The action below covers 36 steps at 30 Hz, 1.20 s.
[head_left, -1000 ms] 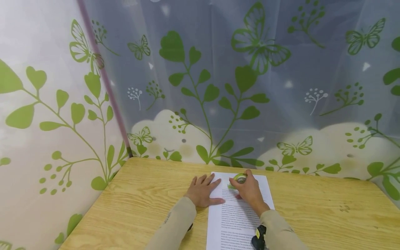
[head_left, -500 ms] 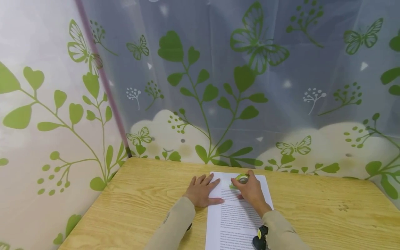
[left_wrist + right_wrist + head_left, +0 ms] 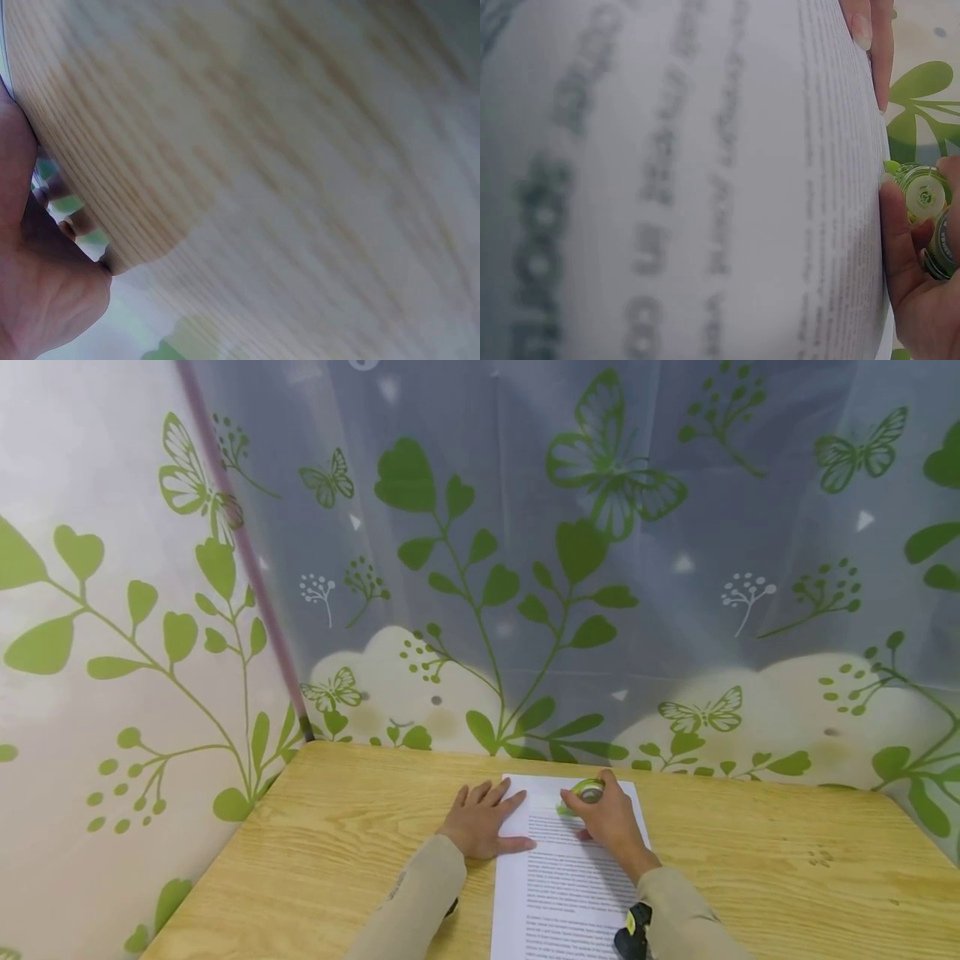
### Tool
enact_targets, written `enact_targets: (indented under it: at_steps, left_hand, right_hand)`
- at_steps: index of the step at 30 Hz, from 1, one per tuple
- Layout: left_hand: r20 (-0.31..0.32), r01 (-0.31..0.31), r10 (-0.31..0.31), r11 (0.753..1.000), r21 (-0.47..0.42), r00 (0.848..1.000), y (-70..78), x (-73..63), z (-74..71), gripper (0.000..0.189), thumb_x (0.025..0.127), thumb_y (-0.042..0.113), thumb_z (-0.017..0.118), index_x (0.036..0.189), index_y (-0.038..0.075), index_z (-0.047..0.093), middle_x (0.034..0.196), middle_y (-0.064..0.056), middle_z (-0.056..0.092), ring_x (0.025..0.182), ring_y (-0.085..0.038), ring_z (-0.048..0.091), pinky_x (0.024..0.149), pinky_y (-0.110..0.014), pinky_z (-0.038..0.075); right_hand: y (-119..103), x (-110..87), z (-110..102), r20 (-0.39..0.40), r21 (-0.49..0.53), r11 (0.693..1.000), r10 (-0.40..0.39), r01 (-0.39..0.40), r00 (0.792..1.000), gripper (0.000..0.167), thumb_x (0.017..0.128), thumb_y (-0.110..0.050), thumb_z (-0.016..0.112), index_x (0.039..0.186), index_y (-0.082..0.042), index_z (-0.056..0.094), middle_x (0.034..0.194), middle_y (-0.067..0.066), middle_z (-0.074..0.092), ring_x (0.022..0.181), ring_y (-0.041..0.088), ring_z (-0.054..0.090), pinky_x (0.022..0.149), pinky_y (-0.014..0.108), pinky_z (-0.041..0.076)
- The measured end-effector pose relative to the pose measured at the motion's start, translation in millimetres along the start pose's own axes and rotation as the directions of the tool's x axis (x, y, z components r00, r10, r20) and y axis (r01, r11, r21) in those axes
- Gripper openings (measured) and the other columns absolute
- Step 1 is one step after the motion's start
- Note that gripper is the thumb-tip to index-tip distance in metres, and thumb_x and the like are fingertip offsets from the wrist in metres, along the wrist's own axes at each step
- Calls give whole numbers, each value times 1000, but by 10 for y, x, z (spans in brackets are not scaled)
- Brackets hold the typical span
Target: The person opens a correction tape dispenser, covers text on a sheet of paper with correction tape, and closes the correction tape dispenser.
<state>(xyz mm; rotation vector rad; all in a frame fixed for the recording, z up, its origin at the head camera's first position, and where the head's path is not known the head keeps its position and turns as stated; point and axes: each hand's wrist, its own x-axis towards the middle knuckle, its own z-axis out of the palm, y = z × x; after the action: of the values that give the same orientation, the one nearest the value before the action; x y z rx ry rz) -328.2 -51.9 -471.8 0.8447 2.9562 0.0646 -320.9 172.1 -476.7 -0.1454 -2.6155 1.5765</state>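
Observation:
In the head view, my right hand (image 3: 613, 818) pinches a green correction tape (image 3: 589, 793) between thumb and fingers, its tip down at the top lines of a printed sheet of paper (image 3: 555, 872). The right wrist view shows the correction tape's round reels (image 3: 925, 196) through its clear case. My left hand (image 3: 480, 822) lies flat with fingers spread, partly over the sheet's upper left edge and partly on the table. Only part of the left hand (image 3: 49, 300) appears at the edge of the left wrist view.
The sheet lies on a light wood-grain table (image 3: 360, 827) whose far edge meets a hanging curtain (image 3: 480, 568) printed with leaves and butterflies. A second pale curtain panel (image 3: 112, 710) hangs at the left. A dark wrist device (image 3: 633, 931) sits at my right cuff.
My right hand has slid a little to the right across the sheet with the correction tape in it. The left hand has stayed in place on the paper.

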Motion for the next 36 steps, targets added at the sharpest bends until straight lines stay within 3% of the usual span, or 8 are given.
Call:
enact_targets:
  at_steps: [11, 19, 32, 36]
  left_hand:
    - [-12, -1, 1, 1000, -8, 1000, -10, -3, 28, 80, 87, 74, 39, 152, 29, 28, 157, -2, 22, 139, -29, 25, 109, -54, 21]
    - [-12, -9, 9, 1000, -28, 1000, 7, -33, -5, 79, 87, 71, 42, 152, 27, 29, 156, -4, 23, 139, -31, 25, 109, -55, 21]
    - [5, -7, 7, 999, -33, 1000, -14, -2, 15, 79, 87, 72, 40, 152, 28, 27, 157, -3, 20, 140, -31, 22, 109, -56, 18]
    - [8, -4, 4, 999, -32, 1000, -48, 43, 77, 82, 86, 75, 38, 153, 30, 25, 158, -2, 18, 141, -30, 21, 110, -55, 18]
  right_hand:
    - [26, 1, -31, 6, -10, 1000, -12, 12, 1000, 68, 87, -33, 71, 133, 1, 35, 90, 16, 63, 45, 22, 61, 49, 32, 52]
    - [66, -10, -82, -12, -3, 999, -33, 33, 999, 60, 86, -33, 72, 122, 1, 39, 89, 16, 62, 45, 22, 61, 48, 32, 52]
    - [108, 0, -175, -23, -38, 999, -13, 12, 1000, 68, 86, -33, 72, 131, 3, 35, 94, 20, 61, 44, 20, 60, 49, 31, 52]
    - [117, -13, -207, -18, -32, 999, -12, 11, 1000, 64, 86, -34, 72, 127, 2, 37, 93, 19, 61, 45, 21, 60, 49, 31, 52]
